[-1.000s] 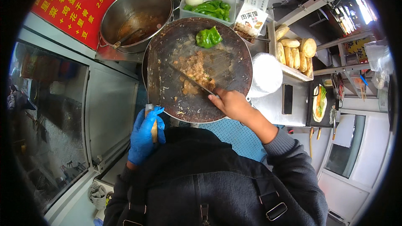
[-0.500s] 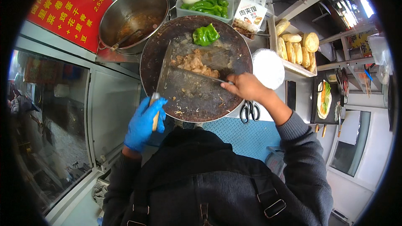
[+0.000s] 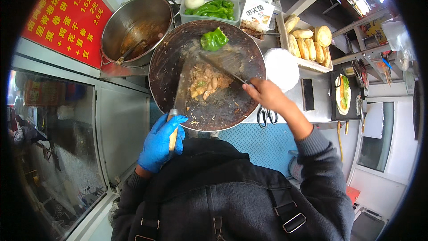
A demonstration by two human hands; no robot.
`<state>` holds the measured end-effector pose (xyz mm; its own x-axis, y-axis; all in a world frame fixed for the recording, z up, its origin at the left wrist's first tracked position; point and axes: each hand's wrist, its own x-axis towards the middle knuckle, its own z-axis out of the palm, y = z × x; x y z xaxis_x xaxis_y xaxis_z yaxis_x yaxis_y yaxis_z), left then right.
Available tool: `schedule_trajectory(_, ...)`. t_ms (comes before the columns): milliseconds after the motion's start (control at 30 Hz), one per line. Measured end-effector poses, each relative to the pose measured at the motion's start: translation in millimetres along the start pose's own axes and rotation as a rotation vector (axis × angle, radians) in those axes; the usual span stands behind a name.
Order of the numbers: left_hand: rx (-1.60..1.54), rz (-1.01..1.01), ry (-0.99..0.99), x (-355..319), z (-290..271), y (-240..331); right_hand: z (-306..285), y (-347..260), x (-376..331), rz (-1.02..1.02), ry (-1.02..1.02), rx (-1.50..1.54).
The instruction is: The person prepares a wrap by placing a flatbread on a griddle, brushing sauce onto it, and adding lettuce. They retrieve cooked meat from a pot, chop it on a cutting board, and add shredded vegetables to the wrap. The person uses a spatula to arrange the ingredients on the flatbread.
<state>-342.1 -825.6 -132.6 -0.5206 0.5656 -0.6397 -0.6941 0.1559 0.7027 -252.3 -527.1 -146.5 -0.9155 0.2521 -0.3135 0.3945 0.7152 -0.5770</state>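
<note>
My left hand point(image 3: 161, 142), in a blue glove, is closed around the wooden handle of a cleaver point(image 3: 180, 91), whose blade stretches away over the left part of a round chopping board point(image 3: 162, 102). Bare, my right hand point(image 3: 267, 93) grips a knife point(image 3: 223, 69) that slants up and left across the board. Between and below the two blades lies a pile of chopped brown meat point(image 3: 209, 81) with paler chunks in it. A green pepper point(image 3: 214, 40) sits by itself near the board's far edge.
Left of the board stands a deep pot point(image 3: 133, 24) with a ladle; behind is a plastic box point(image 3: 211, 17) of green peppers. To the right are a stack of white round sheets point(image 3: 281, 69), black scissors point(image 3: 266, 117), a phone point(image 3: 307, 94) and a tray of flatbreads point(image 3: 307, 47).
The meat has been turned over and spread, showing paler chunks. The knife has lifted from the meat's near side to its far side. The whole view has shifted slightly.
</note>
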Motion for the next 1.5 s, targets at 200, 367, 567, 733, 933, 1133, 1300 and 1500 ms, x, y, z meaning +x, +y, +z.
schedule_trajectory(200,0.028,-0.050,-0.059,26,18,-20,54,-50,-27,0.196,0.061,0.298)
schedule_trajectory(367,0.158,-0.008,-0.118,29,17,-28,61,-57,-29,0.303,0.139,0.468)
schedule_trajectory(567,0.317,-0.012,-0.149,29,16,-32,69,-49,-35,0.441,0.208,0.554)
schedule_trajectory(733,0.330,-0.054,-0.255,38,23,-30,74,-18,-44,0.393,0.185,0.868)
schedule_trajectory(933,0.136,0.033,-0.193,23,-12,-11,90,14,-75,0.548,0.215,1.304)
schedule_trajectory(1133,0.052,0.010,-0.139,28,-12,-16,109,-16,-55,0.210,0.081,1.099)
schedule_trajectory(1300,-0.050,0.067,-0.113,22,-12,-18,60,-32,-53,0.310,0.110,0.512)
schedule_trajectory(1500,-0.172,0.190,-0.050,18,-18,-27,39,-36,-11,-0.134,0.169,0.036)
